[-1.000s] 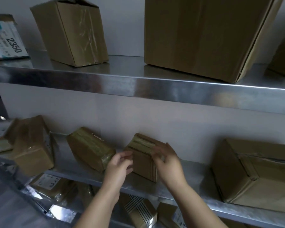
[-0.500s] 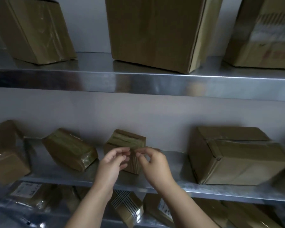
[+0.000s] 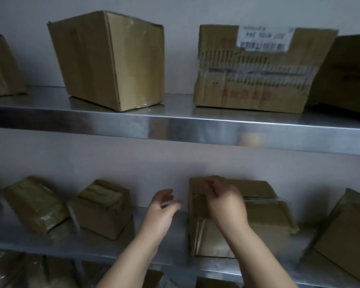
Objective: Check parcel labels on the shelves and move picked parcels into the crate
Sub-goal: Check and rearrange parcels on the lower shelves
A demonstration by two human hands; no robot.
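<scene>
Several brown cardboard parcels stand on the middle steel shelf [image 3: 133, 244]. My right hand [image 3: 224, 202], blurred by motion, lies over the top left corner of a large cardboard box [image 3: 264, 221], its fingers reaching onto the top face. My left hand [image 3: 162, 206] hovers with relaxed fingers and holds nothing, in the gap between that box and a small taped box [image 3: 104, 206]. A tilted taped parcel [image 3: 35, 204] lies further left. No label shows on these parcels, and no crate is in view.
The upper shelf [image 3: 175, 125] carries a tall plain box [image 3: 110, 59] and a torn box with a white barcode label [image 3: 256, 67]. Another box [image 3: 345, 231] leans at the far right of the middle shelf. More parcels [image 3: 29, 271] lie on the shelf below.
Both hands have left the small taped box and moved right. The right hand now lies on the large box, and the view has shifted right and up.
</scene>
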